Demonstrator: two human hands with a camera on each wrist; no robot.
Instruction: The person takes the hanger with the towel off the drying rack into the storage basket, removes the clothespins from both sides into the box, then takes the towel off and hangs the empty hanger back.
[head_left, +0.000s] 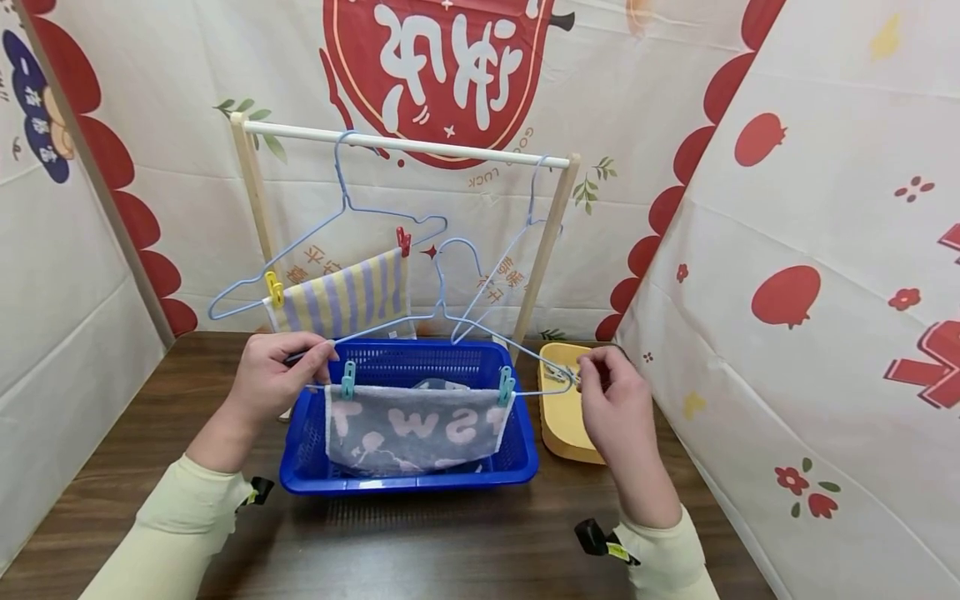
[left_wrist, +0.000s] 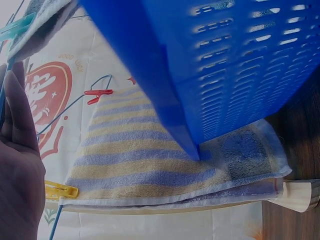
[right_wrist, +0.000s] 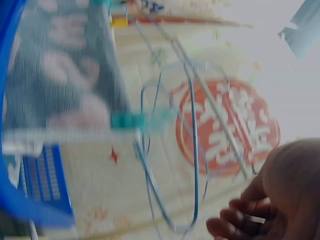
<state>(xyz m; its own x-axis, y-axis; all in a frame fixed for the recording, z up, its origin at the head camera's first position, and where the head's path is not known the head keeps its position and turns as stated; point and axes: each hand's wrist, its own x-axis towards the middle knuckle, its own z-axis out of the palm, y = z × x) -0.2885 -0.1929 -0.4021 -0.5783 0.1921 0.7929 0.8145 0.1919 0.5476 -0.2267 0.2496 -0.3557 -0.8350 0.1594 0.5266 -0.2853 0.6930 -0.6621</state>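
My left hand grips the left end of a blue wire clothes hanger, held up over a blue plastic basket. From its lower bar hangs a grey towel with pale letters, fastened by a teal clothespin on the left and another teal clothespin on the right. My right hand is beside the hanger's right end. In the right wrist view, the loosely curled fingers look apart from the wire and hold nothing visible.
Behind the basket stands a rack with a white rail. A hanger on it carries a striped towel with yellow and red clothespins; another hanger hangs at right. A yellow tray with clothespins sits right of the basket.
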